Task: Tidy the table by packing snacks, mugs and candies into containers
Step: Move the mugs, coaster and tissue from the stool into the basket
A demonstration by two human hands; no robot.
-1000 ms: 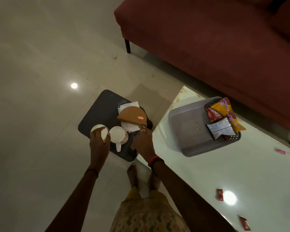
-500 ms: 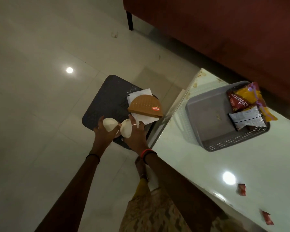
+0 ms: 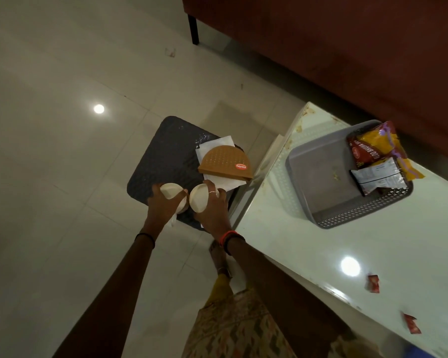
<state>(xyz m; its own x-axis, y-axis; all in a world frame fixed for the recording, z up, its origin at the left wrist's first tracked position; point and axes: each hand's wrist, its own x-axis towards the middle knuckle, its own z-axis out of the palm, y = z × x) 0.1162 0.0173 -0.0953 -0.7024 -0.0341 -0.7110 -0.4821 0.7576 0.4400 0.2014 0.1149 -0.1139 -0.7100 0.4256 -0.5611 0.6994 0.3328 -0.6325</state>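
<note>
Two white mugs are held side by side over the dark stool. My left hand grips the left mug. My right hand grips the right mug, whose round white face is tilted toward the camera. On the white table stands a grey perforated basket holding snack packets at its far right end. Two red candies lie near the table's front edge.
A brown half-round plastic holder rests on white napkins on the stool, just beyond the mugs. A red sofa fills the back right, one black leg on the tiled floor. My feet show below my arms.
Both mugs have come up off the stool into my hands; a second ago the right hand was beside the holder. The view has swung left, moving the table and basket rightward.
</note>
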